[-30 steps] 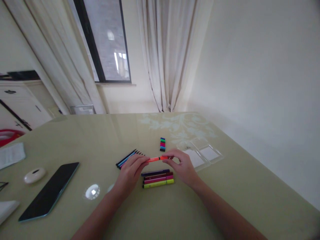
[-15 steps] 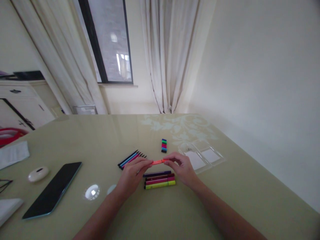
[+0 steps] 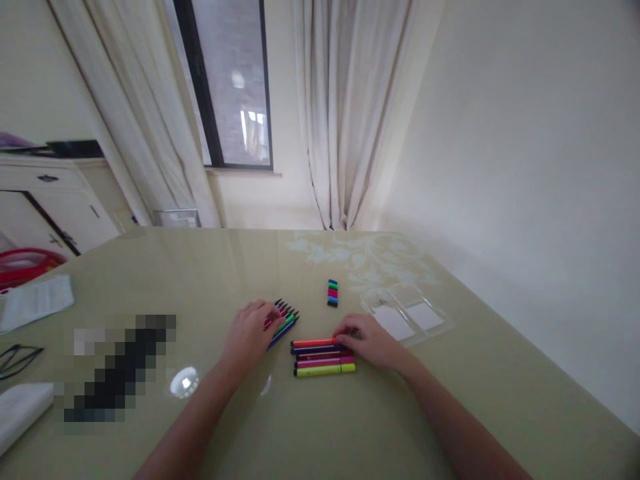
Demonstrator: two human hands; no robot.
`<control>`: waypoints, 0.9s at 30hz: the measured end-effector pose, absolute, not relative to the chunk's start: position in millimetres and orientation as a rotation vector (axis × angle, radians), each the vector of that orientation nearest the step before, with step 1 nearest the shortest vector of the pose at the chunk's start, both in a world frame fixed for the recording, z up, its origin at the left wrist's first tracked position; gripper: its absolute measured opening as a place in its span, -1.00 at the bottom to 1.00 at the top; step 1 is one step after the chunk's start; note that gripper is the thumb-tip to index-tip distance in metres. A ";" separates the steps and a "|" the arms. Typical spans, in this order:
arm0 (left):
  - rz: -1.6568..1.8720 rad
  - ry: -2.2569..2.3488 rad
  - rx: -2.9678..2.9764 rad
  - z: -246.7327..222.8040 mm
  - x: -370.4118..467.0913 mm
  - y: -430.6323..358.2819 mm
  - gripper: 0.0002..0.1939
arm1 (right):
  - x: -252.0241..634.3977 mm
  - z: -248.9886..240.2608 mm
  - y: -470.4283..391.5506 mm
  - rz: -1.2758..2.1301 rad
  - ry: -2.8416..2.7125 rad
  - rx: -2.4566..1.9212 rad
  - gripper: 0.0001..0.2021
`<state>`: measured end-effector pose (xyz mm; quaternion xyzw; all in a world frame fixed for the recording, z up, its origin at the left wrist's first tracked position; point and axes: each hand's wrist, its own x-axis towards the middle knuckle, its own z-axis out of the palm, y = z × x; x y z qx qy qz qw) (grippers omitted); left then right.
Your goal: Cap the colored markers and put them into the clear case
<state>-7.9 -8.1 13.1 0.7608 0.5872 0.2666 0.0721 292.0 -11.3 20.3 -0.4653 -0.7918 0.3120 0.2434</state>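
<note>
My right hand [image 3: 367, 340] pinches the right end of an orange felt-tip pen [image 3: 314, 343], which lies at the top of a row of capped pens. Below it in that row are a dark blue pen [image 3: 315, 350], a dark red pen, a magenta pen and a yellow-green pen [image 3: 323, 370]. My left hand [image 3: 251, 330] is over a slanted group of uncapped felt-tip pens [image 3: 286, 323], thumb and fingers closed around some of them; it partly hides their barrels. Several loose caps [image 3: 333, 293] stand in a short column farther back.
A clear plastic case [image 3: 403, 313] lies open beyond my right hand. On the left are a pixelated dark shape [image 3: 117, 373], glasses [image 3: 19, 360], a white object [image 3: 23, 413] and a paper packet [image 3: 40, 303]. The table [image 3: 320, 427] meets a wall on the right.
The orange pen has come down from between both hands onto the row of capped pens. My left hand has let go of it and moved left to the uncapped pens. The view has shifted slightly.
</note>
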 end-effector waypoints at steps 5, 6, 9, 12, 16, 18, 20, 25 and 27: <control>0.695 1.899 2.301 15.2 -11.9 -8.1 -0.77 | 283.0 7.7 -3.1 0.500 -2.084 -1.325 -0.77; 0.701 1.953 2.289 14.8 -15.3 -7.1 -0.76 | 281.1 3.9 -0.1 0.407 -2.074 -1.340 -0.75; 0.697 2.088 2.242 12.4 -27.0 -3.6 -0.75 | 276.2 -6.1 8.3 0.220 -2.094 -1.370 -0.69; 0.691 2.147 2.194 8.7 -36.5 -0.8 -0.78 | 273.9 -11.6 13.3 0.151 -2.130 -1.398 -0.69; 0.662 2.218 2.131 3.3 -44.1 2.8 -0.75 | 275.6 -13.1 14.8 0.101 -2.114 -1.385 -0.78; 0.632 2.235 2.094 0.8 -46.3 5.0 -0.71 | 277.4 -13.2 15.3 0.078 -2.104 -1.366 -0.81; 0.615 2.221 2.068 -1.3 -47.5 7.3 -0.69 | 278.9 -13.4 15.8 0.070 -2.112 -1.358 -0.82; 0.636 2.122 2.065 -3.6 -47.5 10.2 -0.68 | 279.7 -13.5 16.0 0.061 -2.121 -1.381 -0.82; 0.628 2.101 2.074 -3.7 -46.9 10.1 -0.70 | 279.6 -12.8 15.4 0.057 -2.122 -1.392 -0.83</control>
